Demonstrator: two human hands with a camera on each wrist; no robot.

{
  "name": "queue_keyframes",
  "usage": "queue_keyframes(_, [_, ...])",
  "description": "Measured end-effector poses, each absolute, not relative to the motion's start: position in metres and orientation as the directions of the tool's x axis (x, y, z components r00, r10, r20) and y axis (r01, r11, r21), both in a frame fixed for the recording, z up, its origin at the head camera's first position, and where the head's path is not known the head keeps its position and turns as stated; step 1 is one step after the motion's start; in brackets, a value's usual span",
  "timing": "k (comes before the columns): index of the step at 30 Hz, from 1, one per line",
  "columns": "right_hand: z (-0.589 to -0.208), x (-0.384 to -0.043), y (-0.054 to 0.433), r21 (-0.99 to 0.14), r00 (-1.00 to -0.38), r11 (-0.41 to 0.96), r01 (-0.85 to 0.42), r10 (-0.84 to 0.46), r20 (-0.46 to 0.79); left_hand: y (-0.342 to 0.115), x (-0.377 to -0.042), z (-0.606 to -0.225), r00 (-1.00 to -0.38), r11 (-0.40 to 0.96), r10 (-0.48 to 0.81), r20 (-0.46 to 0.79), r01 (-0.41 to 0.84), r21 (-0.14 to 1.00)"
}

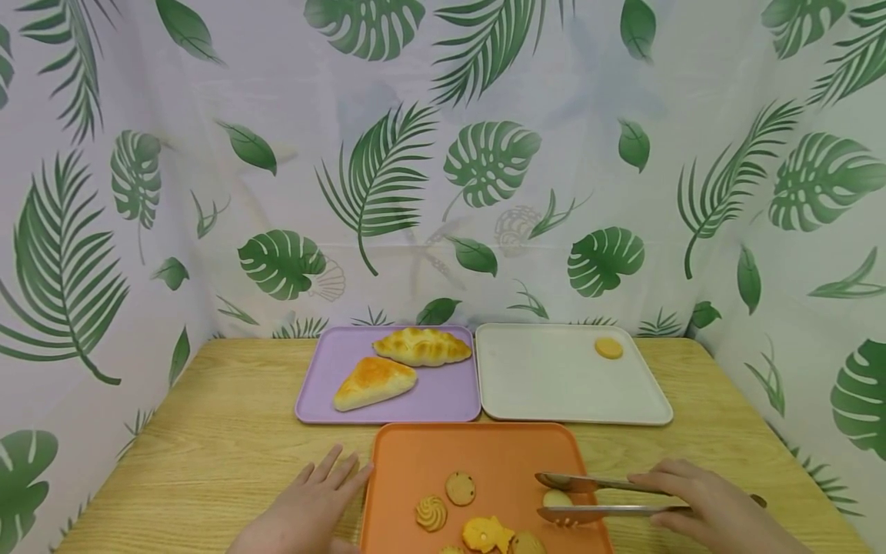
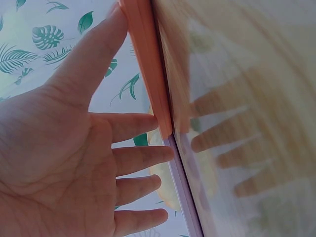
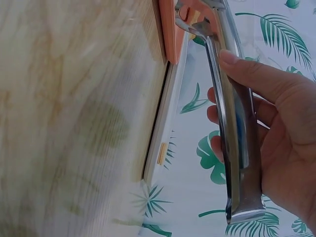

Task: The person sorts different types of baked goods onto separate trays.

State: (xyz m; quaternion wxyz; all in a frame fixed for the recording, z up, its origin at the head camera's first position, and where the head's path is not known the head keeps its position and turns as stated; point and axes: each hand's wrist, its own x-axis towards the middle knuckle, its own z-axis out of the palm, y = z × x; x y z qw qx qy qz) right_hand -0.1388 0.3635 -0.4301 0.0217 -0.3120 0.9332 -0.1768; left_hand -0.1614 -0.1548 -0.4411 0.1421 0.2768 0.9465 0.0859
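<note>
My right hand grips a pair of metal tongs, thumb on one arm and fingers on the other. The tong tips straddle a small pale round cookie near the right edge of the orange tray. In the right wrist view the tongs slant up toward that tray. My left hand has its fingers spread straight, thumb and index fingertip right at the tray's left rim, as the left wrist view also shows. A swirl cookie, a speckled round cookie and a yellow fish-shaped cookie lie on the tray.
Behind, a purple tray holds a triangular bread and a braided bread. Beside it a white tray carries one round cookie. Leaf-print cloth surrounds the wooden table on three sides.
</note>
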Motion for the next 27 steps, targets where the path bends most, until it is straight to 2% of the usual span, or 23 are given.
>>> queue_keyframes(11, [-0.421,-0.141,0.361,-0.266,-0.845,0.802,-0.535,-0.512,0.155,-0.156,-0.163,-0.446,-0.810,0.837,0.542,-0.226,0.494,0.236])
queue_keyframes(14, [-0.416,-0.144,0.364,-0.213,-0.819,0.797,-0.566,-0.514,0.255,-0.156,-0.163,-0.446,-0.811,0.839,0.539,-0.227,0.494,0.229])
queue_keyframes(18, [-0.409,-0.152,0.370,-0.112,-0.750,0.790,-0.602,-0.513,0.417,-0.156,-0.163,-0.446,-0.810,0.835,0.545,-0.216,0.503,0.221])
queue_keyframes(27, [-0.384,-0.172,0.389,-0.065,-0.727,0.817,-0.573,-0.470,0.500,-0.156,-0.163,-0.443,-0.809,0.837,0.541,-0.230,0.492,0.237])
